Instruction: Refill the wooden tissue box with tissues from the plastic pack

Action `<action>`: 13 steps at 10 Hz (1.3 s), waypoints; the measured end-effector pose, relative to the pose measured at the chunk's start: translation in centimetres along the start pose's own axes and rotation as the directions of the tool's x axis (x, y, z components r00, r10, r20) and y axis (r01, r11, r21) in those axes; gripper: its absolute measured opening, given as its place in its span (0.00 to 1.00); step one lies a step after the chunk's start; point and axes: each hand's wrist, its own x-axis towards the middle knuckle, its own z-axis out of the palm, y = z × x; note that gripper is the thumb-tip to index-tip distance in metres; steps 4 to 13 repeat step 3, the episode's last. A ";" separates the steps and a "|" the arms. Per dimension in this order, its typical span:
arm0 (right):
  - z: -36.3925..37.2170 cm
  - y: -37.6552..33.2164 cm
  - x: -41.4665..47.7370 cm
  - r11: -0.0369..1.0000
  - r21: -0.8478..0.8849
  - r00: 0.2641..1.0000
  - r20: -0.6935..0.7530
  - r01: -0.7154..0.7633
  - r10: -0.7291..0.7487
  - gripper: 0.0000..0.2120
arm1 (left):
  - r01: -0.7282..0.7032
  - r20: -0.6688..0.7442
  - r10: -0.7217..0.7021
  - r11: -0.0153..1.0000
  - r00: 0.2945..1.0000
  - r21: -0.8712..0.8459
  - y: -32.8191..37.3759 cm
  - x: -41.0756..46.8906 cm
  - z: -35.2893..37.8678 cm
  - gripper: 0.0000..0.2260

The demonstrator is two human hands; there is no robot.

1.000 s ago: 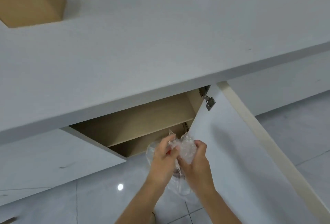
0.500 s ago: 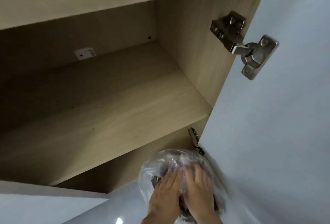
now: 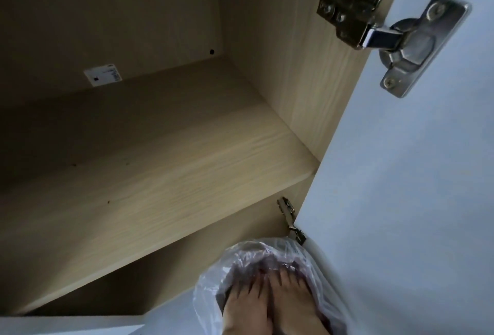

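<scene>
Pressing plastic liner (image 3: 211, 278) beneath the shelf (image 3: 160, 174), left hand (image 3: 244, 308), right hand (image 3: 294, 305): grip flat, empty.

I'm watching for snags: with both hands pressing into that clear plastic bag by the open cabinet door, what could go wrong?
The thin clear plastic bag could tear or slip under the pressing left hand and right hand. The lower hinge sits just beside the bag and might snag the plastic or a knuckle.
</scene>
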 end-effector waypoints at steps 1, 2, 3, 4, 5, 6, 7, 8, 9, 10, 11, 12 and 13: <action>-2.3 -0.7 -0.7 0.998 0.057 0.995 -0.099 0.020 -0.014 0.32 | 0.050 -0.126 -0.055 0.998 0.991 -0.040 1.3 -0.7 -3.6 0.26; -7.7 -1.6 -3.5 0.997 0.034 0.959 -0.278 0.063 -0.052 0.19 | 0.009 -0.272 -0.040 0.994 0.962 -0.112 2.3 -3.2 -7.7 0.26; -12.8 -2.6 -6.8 0.983 0.156 0.932 -0.362 0.097 -0.035 0.18 | -0.039 -0.365 -0.042 0.977 0.930 -0.211 3.5 -6.5 -12.3 0.22; -12.8 -2.6 -6.8 0.983 0.156 0.932 -0.362 0.097 -0.035 0.18 | -0.039 -0.365 -0.042 0.977 0.930 -0.211 3.5 -6.5 -12.3 0.22; -12.8 -2.6 -6.8 0.983 0.156 0.932 -0.362 0.097 -0.035 0.18 | -0.039 -0.365 -0.042 0.977 0.930 -0.211 3.5 -6.5 -12.3 0.22; -12.8 -2.6 -6.8 0.983 0.156 0.932 -0.362 0.097 -0.035 0.18 | -0.039 -0.365 -0.042 0.977 0.930 -0.211 3.5 -6.5 -12.3 0.22; -12.8 -2.6 -6.8 0.983 0.156 0.932 -0.362 0.097 -0.035 0.18 | -0.039 -0.365 -0.042 0.977 0.930 -0.211 3.5 -6.5 -12.3 0.22; -12.8 -2.6 -6.8 0.983 0.156 0.932 -0.362 0.097 -0.035 0.18 | -0.039 -0.365 -0.042 0.977 0.930 -0.211 3.5 -6.5 -12.3 0.22; -12.8 -2.6 -6.8 0.983 0.156 0.932 -0.362 0.097 -0.035 0.18 | -0.039 -0.365 -0.042 0.977 0.930 -0.211 3.5 -6.5 -12.3 0.22; -12.8 -2.6 -6.8 0.983 0.156 0.932 -0.362 0.097 -0.035 0.18 | -0.039 -0.365 -0.042 0.977 0.930 -0.211 3.5 -6.5 -12.3 0.22; -12.8 -2.6 -6.8 0.983 0.156 0.932 -0.362 0.097 -0.035 0.18 | -0.039 -0.365 -0.042 0.977 0.930 -0.211 3.5 -6.5 -12.3 0.22; -12.8 -2.6 -6.8 0.983 0.156 0.932 -0.362 0.097 -0.035 0.18 | -0.039 -0.365 -0.042 0.977 0.930 -0.211 3.5 -6.5 -12.3 0.22; -12.8 -2.6 -6.8 0.983 0.156 0.932 -0.362 0.097 -0.035 0.18 | -0.039 -0.365 -0.042 0.977 0.930 -0.211 3.5 -6.5 -12.3 0.22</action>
